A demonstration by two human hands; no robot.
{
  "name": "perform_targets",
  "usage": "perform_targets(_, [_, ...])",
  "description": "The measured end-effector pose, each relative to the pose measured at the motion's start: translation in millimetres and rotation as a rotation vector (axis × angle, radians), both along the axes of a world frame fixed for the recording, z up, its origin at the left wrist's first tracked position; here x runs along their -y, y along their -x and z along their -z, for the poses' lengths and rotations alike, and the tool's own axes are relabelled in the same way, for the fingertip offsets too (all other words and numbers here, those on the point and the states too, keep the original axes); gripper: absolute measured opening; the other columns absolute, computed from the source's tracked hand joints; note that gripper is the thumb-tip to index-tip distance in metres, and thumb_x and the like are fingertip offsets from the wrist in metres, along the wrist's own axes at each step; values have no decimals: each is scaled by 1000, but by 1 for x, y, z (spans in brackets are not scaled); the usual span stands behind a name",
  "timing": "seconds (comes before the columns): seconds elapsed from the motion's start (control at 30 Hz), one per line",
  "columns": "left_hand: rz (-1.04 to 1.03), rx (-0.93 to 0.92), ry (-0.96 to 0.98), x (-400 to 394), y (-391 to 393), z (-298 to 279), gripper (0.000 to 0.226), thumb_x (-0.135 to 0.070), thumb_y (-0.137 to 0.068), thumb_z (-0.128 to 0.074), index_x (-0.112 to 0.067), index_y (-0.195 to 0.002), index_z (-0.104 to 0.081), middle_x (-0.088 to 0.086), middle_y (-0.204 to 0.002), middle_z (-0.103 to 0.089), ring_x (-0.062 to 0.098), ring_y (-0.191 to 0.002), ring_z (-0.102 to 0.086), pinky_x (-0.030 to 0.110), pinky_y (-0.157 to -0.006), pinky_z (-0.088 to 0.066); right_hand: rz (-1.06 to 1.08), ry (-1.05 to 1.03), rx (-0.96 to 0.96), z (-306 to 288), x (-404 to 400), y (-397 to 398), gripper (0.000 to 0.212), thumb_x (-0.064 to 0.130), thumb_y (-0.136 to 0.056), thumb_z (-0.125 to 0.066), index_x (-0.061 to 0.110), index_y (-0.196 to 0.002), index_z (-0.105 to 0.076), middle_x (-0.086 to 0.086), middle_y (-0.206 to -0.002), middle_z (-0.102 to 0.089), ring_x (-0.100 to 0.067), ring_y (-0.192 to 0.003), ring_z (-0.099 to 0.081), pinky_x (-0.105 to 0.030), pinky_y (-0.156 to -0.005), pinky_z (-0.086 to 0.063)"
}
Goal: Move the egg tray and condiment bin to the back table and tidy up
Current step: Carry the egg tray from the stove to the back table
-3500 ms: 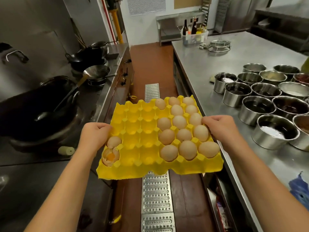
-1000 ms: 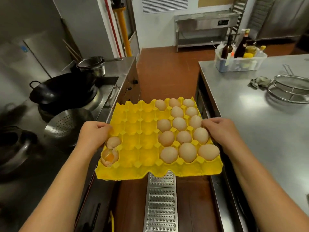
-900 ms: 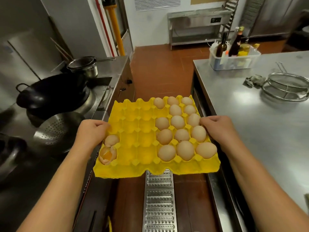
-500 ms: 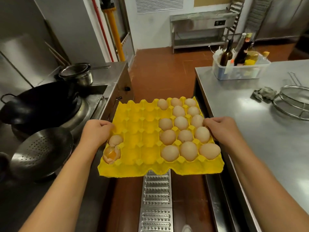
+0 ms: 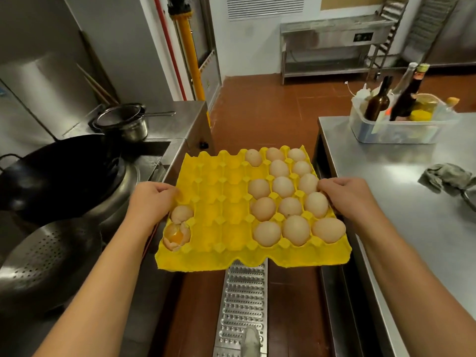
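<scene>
The egg tray (image 5: 226, 202) is carried level over the aisle, presumably so the eggs stay seated; the left hand (image 5: 152, 199) grips its left edge, the right hand (image 5: 347, 197) its right edge, fingers curled; yellow moulded tray, whole eggs at right, broken shells at its near-left corner; the condiment bin (image 5: 396, 127) stands at the steel table's (image 5: 412, 202) far-left corner.

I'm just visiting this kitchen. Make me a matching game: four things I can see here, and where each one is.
Things:
1. egg tray
2. condiment bin
3. black wok
4. crumpled cloth

Places:
A. on the cooking range at left
B. at the steel counter's far corner
C. held in both hands over the aisle
D. on the steel counter, at the right edge of view

Pairs: 1-C, 2-B, 3-A, 4-D
</scene>
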State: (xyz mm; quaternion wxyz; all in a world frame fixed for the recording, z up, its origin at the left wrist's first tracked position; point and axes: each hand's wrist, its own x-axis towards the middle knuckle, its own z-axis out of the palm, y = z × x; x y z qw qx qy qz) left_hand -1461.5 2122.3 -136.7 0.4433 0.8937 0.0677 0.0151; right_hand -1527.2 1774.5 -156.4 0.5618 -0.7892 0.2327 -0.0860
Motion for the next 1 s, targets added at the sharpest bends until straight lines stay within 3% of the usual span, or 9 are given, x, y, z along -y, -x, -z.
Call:
perform_targets(0.07, [-10,12,7,2,-22,3,23,-16,-93,-62,-29,-76,-71,-6,-73,-66,12,-65,-61,19,-46,-43,-8,1,9,2,0,-22,37,20,-82,-64,15,-46,-60,3,-45,-47,-8,-41,-42,-24,-46,-36])
perform_targets(0.2, [-5,-8,22,4,-77,5,20,-17,-93,-62,-24,-79,-74,-1,-73,-67,15,-64,-60,23,-49,-44,-1,25,19,2,-1,-72,29,18,-84,-64,6,-58,-64,-5,-53,-48,-6,-37,-41,-16,-36,-34])
perform_targets(0.37, [44,-41,38,19,-149,7,20,-16,-92,-63,-24,-76,-72,7,-76,-67,22,-66,-59,28,-57,-47,30,33,11,5,10,-129,37,21,-85,-63,17,-48,-58,9,-40,-45,-1,-36,-41,-21,-42,-36])
perform_targets(0.47, [58,-36,21,31,-179,6,11,-18,-93,-63,-23,-90,-73,0,-74,-65,14,-65,-58,22,-51,-42,52,26,11,5,19,-149,38,21,-84,-64,17,-47,-59,8,-41,-44,-6,-42,-44,-23,-45,-37])
perform_targets(0.57, [72,-39,31,51,-219,6,13,-15,-93,-63,-25,-89,-71,-6,-74,-61,10,-67,-56,20,-51,-38,64,7,2,7,36,-180,45,21,-85,-64,23,-40,-62,13,-39,-45,-11,-47,-44,-27,-52,-36])
perform_targets(0.83, [56,-25,-5,96,-287,-7,14,-16,-93,-64,-25,-85,-71,-2,-78,-65,17,-69,-61,24,-54,-43,-8,-46,51,3,86,-262,49,19,-85,-63,21,-36,-55,10,-38,-42,-5,-38,-41,-25,-45,-35])
perform_targets(1.0, [0,-11,30,111,-319,-15,19,-15,-91,-64,-25,-77,-72,4,-78,-69,23,-73,-64,33,-66,-52,-12,-46,60,-5,107,-311,49,18,-82,-63,20,-35,-52,9,-37,-37,-8,-37,-34,-23,-42,-31])
